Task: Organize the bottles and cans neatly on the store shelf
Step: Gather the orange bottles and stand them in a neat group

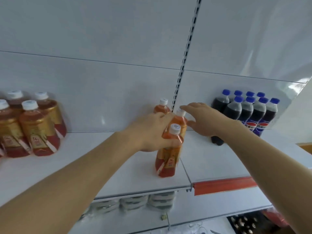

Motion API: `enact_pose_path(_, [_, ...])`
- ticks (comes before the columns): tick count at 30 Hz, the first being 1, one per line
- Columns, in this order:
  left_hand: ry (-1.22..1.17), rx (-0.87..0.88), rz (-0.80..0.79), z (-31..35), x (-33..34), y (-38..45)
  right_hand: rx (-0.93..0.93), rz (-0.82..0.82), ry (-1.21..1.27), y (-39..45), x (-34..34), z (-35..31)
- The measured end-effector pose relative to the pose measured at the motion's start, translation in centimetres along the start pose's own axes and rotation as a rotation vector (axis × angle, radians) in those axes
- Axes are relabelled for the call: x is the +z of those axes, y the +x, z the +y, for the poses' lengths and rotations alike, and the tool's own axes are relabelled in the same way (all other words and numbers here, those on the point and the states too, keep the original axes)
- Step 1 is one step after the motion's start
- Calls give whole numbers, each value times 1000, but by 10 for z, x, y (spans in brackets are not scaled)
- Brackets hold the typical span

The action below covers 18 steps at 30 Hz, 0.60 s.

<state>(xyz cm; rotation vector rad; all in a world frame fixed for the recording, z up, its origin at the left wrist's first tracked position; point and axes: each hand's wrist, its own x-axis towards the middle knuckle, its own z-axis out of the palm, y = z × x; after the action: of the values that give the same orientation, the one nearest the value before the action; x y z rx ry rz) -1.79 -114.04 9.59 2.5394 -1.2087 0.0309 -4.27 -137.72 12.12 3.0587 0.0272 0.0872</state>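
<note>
Head view: left grip (152,132) clasps tea bottle (168,156) on white shelf (118,166); right grip (200,119) spread.

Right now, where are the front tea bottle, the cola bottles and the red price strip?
front tea bottle (168,162): head view, on its lower label.
cola bottles (248,114): head view, on a front bottle's dark body.
red price strip (222,185): head view, mid-strip on the shelf edge.

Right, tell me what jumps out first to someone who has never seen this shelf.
Mid-shelf, the left hand grips the front orange tea bottle of a row of three, while the open right hand reaches over the middle bottle's cap. A cluster of gold-labelled tea bottles stands at far left, and blue-capped Pepsi bottles crowd the back right by the wall.
</note>
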Motion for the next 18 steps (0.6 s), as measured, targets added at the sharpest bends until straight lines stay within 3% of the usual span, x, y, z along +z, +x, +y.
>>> enact_pose_path(4, [68,-15,-24,19,22,8,-112,-63,98,10,18,12])
enact_pose_path(13, [42,-176,-49,15,17,0,-119,149,234,37,28,15])
enact_pose_path(18, [64,-270,-44,-9,4,-18,-221,159,266,35,26,4])
